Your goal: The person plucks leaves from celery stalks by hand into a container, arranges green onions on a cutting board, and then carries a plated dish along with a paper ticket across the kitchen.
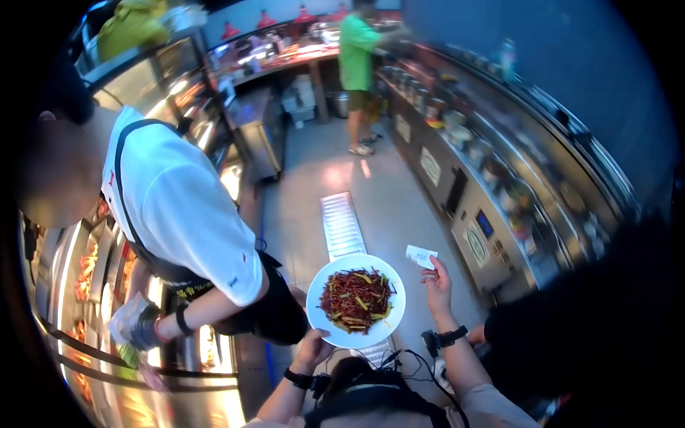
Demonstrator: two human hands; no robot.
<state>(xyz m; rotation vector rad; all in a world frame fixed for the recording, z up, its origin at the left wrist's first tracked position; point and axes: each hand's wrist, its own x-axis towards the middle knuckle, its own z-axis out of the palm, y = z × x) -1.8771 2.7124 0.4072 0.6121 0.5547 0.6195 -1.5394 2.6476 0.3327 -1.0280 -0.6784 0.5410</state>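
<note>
My left hand [314, 349] grips the near-left rim of a round white plate [315, 299], its thumb lying over the edge. Heaped on the plate is a dish of dark red shredded food [356, 299] mixed with yellow-green strips. To the right, my right hand [438, 285] is raised and pinches a small white paper slip [422, 256] by its lower right corner. Faint print shows on the slip, too small to read. The plate is held in front of my body, above the floor.
On the left, a co-worker in a white shirt [185, 192] leans over a lit food display. A person in green [357, 53] stands farther down the aisle. A steel counter [457, 207] lines the right side; a floor grate [342, 221] runs ahead. Dark clothing is close at right.
</note>
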